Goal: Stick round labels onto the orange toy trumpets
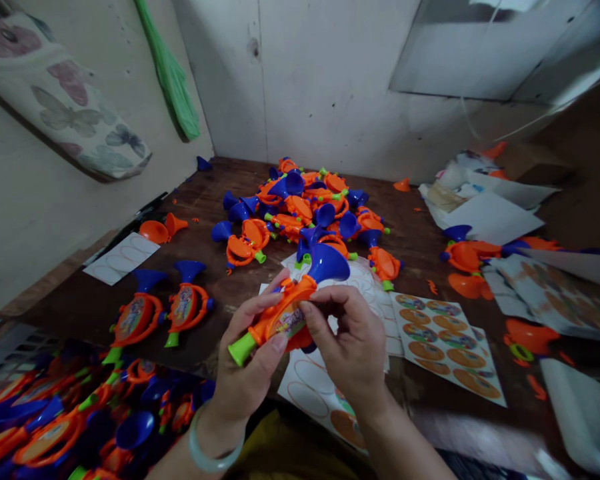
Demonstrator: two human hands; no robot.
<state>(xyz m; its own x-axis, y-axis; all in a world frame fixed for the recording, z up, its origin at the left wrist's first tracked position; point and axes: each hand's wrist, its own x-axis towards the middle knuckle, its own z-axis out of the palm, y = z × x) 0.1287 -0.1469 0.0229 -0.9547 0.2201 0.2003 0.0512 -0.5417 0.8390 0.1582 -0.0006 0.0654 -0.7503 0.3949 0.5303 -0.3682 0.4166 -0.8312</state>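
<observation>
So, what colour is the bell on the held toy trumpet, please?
The bell is deep blue; head view.

A wooden table [420, 227] bears toy trumpets [305, 207] and sticker sheets [445, 350].

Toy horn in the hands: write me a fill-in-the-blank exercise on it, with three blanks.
The toy horn has a flared ____ bell.
The ____ wears a pale green bangle.
The ____ is nearer the sheet of round labels.

Missing words: blue; left hand; right hand.
</observation>
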